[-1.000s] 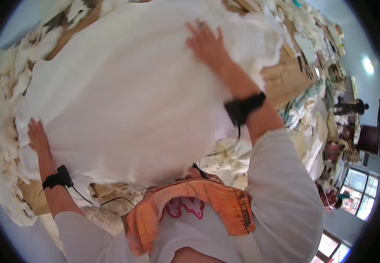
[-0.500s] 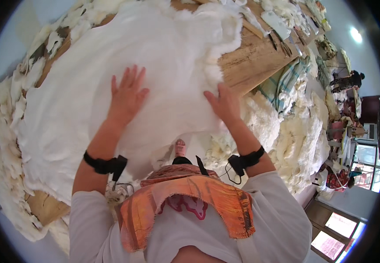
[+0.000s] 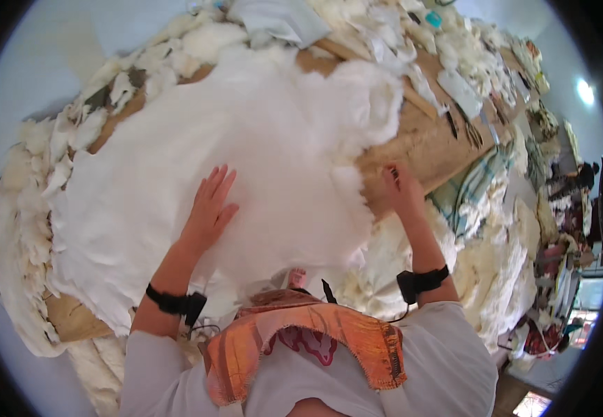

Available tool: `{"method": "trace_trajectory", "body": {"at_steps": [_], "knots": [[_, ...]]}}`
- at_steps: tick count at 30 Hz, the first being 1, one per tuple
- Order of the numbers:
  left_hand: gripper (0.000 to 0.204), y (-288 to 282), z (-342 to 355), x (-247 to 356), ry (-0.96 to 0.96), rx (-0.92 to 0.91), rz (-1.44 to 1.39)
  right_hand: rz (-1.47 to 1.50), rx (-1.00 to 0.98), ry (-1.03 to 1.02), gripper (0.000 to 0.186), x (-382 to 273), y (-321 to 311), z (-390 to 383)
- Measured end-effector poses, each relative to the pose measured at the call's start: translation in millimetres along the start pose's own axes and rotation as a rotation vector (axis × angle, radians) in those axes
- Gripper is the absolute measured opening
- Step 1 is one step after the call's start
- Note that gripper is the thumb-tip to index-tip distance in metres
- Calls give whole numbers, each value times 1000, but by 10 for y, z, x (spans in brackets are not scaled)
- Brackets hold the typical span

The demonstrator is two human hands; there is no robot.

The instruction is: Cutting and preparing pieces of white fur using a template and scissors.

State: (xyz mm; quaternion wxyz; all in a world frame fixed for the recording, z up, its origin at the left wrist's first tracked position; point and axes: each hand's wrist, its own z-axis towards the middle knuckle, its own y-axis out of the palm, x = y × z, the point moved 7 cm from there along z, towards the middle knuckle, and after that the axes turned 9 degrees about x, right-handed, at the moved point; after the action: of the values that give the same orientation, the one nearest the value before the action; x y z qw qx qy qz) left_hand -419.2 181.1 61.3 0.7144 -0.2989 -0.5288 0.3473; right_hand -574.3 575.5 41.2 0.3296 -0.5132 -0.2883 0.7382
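Note:
A large white sheepskin (image 3: 128, 194), its smooth side up and its edges fluffy, is spread over the table in front of me. My left hand (image 3: 210, 200) lies flat on it, left of the middle, fingers stretched out. Beyond the skin's right edge, my right hand (image 3: 401, 186) hangs over the bare wood of the table (image 3: 419, 139). Its fingers are curled in, with something dark showing between them that is too small to name.
Scissors (image 3: 473, 132) and a thin dark tool (image 3: 452, 125) lie at the right of the table, near a wooden strip (image 3: 419, 99). A checked cloth (image 3: 472, 184) hangs over the right edge. Fleece heaps (image 3: 503, 257) surround the table; a grey-white sheet (image 3: 281, 21) lies at the far side.
My right hand has left the sheepskin, moved right over the wood and curled its fingers. My left hand stays flat on the skin. The view has shifted, showing more of the table's far side.

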Motion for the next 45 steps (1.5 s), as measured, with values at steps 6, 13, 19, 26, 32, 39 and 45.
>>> {"method": "trace_trajectory", "body": {"at_steps": [6, 13, 19, 26, 32, 39, 45], "knots": [[63, -458, -564, -237, -200, 36, 199, 569, -35, 65, 22, -385, 580, 1519], [70, -428, -899, -477, -364, 17, 354, 120, 146, -589, 27, -1567, 1907, 2667], [69, -401, -854, -512, -359, -23, 290, -724, -304, -455, 32, -1323, 2536, 3683], [67, -491, -888, -464, -345, 44, 301, 1473, -70, -10, 41, -2812, 844, 4188], [73, -474, -948, -523, -309, 80, 329, 578, -96, -962, 38, -4430, -35, 2152], [82, -1085, -1239, -525, -512, 643, -1221, 880, -924, -1066, 32, -3880, 594, -646], [89, -1137, -1607, -338, -662, 756, -938, 547, -1177, -1054, 23, -3083, 872, -1054]]}}
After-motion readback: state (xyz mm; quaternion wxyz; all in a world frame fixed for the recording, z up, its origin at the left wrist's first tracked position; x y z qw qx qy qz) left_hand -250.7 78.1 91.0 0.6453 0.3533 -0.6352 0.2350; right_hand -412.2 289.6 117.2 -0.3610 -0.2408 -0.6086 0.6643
